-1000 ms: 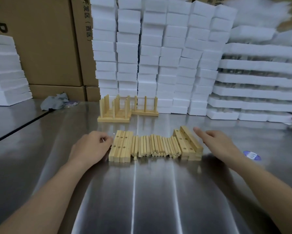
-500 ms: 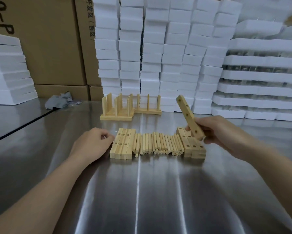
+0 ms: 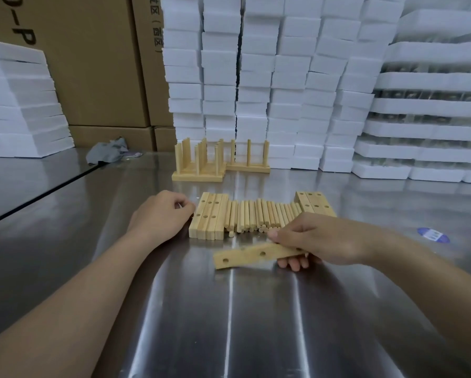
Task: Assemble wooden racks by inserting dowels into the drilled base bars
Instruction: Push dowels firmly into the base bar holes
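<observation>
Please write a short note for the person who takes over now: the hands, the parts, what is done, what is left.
Left hand rests beside the left bars, fingers loosely curled, holding nothing visible.
Right hand holds one bar, holes empty, near the table.
Dowels lie between the left bars and right bars.
Done: racks stand at the back.
Left: put dowels in the held bar, then the other bars.

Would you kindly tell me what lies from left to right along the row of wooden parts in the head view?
The left hand → left stack of drilled base bars → loose dowels → right stack of drilled base bars → blue sticker. The right hand, holding a base bar, overlaps these, so I omit it.
</observation>
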A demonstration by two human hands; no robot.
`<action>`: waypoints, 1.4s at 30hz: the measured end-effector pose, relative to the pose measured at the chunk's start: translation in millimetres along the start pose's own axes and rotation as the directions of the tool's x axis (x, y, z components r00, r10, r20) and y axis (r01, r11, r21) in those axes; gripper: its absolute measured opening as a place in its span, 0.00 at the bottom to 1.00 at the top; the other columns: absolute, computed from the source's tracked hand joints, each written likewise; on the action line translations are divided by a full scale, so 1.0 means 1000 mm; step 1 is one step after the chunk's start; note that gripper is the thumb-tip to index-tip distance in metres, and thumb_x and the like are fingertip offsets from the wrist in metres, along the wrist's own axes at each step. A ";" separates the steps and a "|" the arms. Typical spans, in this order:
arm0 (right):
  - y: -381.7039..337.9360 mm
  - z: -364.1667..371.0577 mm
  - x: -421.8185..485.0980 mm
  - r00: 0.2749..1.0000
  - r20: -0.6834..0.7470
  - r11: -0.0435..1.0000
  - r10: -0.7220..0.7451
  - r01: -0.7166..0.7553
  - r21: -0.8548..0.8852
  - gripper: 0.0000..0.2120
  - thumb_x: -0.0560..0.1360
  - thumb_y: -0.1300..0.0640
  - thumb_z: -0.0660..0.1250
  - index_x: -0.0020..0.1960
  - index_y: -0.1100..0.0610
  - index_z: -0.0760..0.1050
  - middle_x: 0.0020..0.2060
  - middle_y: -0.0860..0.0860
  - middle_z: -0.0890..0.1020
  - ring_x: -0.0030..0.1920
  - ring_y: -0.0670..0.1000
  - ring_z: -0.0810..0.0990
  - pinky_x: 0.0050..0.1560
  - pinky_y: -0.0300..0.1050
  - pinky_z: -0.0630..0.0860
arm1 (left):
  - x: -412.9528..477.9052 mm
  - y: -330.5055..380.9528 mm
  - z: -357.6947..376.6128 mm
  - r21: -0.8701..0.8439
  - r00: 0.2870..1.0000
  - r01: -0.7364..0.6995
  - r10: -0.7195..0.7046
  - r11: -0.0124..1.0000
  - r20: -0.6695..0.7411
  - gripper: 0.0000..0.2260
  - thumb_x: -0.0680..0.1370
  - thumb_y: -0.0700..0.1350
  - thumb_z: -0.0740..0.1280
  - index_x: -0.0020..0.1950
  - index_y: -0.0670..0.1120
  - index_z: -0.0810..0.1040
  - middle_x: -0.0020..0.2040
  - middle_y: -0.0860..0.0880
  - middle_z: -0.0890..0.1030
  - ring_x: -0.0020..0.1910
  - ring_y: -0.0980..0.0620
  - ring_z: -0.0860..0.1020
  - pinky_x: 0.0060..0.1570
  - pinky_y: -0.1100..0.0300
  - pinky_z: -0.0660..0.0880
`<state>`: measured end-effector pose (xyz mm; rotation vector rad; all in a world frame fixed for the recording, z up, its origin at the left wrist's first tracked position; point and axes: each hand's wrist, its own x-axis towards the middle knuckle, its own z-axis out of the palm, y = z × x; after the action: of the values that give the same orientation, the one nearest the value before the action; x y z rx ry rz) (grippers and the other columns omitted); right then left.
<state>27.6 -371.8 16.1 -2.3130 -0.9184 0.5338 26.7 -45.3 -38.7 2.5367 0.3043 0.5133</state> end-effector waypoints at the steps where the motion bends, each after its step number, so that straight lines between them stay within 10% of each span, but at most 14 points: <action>1: 0.000 0.003 0.003 0.998 -0.056 0.996 0.015 -0.019 -0.083 0.31 0.85 0.35 0.56 0.39 0.54 0.84 0.30 0.48 0.82 0.32 0.45 0.78 0.42 0.41 0.73 | 0.000 0.000 0.000 0.001 1.000 0.000 0.000 1.000 0.006 0.14 0.83 0.60 0.65 0.42 0.58 0.84 0.44 0.60 0.85 0.46 0.56 0.81 0.42 0.55 0.74; 14: -0.002 0.014 0.008 0.900 -0.420 0.658 -0.114 -0.248 -0.711 0.30 0.76 0.25 0.55 0.33 0.50 0.69 0.30 0.46 0.75 0.35 0.49 0.76 0.32 0.45 0.69 | -0.003 0.001 -0.002 -0.006 1.000 -0.014 0.014 1.000 0.016 0.14 0.84 0.59 0.65 0.44 0.57 0.85 0.43 0.58 0.85 0.45 0.55 0.81 0.44 0.54 0.77; 20: 0.006 0.020 0.020 0.784 -0.564 0.720 -0.259 -0.233 -0.654 0.10 0.81 0.39 0.66 0.58 0.43 0.77 0.51 0.41 0.80 0.57 0.49 0.77 0.44 0.47 0.72 | -0.003 0.003 -0.002 -0.004 1.000 -0.011 0.011 1.000 0.018 0.15 0.84 0.58 0.65 0.42 0.56 0.84 0.41 0.57 0.85 0.44 0.53 0.82 0.41 0.55 0.73; 23: 0.010 0.022 0.028 0.835 -0.501 0.770 -0.228 -0.160 -0.617 0.24 0.80 0.41 0.70 0.74 0.43 0.75 0.66 0.42 0.79 0.67 0.48 0.71 0.61 0.47 0.72 | -0.003 0.004 -0.003 0.006 1.000 -0.005 0.005 1.000 0.020 0.14 0.84 0.58 0.65 0.42 0.57 0.83 0.42 0.58 0.84 0.45 0.54 0.81 0.40 0.55 0.72; 36: 0.006 0.022 0.032 0.767 -0.530 0.747 -0.362 -0.101 -0.657 0.08 0.79 0.45 0.72 0.58 0.40 0.83 0.49 0.45 0.84 0.51 0.52 0.81 0.47 0.47 0.72 | -0.007 0.008 -0.005 0.005 0.999 -0.009 0.009 1.000 0.031 0.15 0.84 0.57 0.65 0.40 0.56 0.83 0.41 0.56 0.85 0.45 0.52 0.82 0.44 0.53 0.77; 42: 0.001 0.009 0.018 0.477 -0.790 0.914 -0.385 0.076 -0.399 0.03 0.80 0.51 0.73 0.53 0.44 0.83 0.46 0.38 0.85 0.50 0.43 0.82 0.43 0.44 0.77 | -0.012 0.013 -0.008 -0.054 0.998 -0.023 0.020 0.998 -0.066 0.15 0.85 0.56 0.66 0.41 0.53 0.84 0.36 0.53 0.83 0.39 0.50 0.81 0.40 0.53 0.76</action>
<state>35.3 -356.3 5.9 -2.1971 -0.7832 -0.9327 13.9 -55.8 -28.9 2.4761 0.2833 0.6061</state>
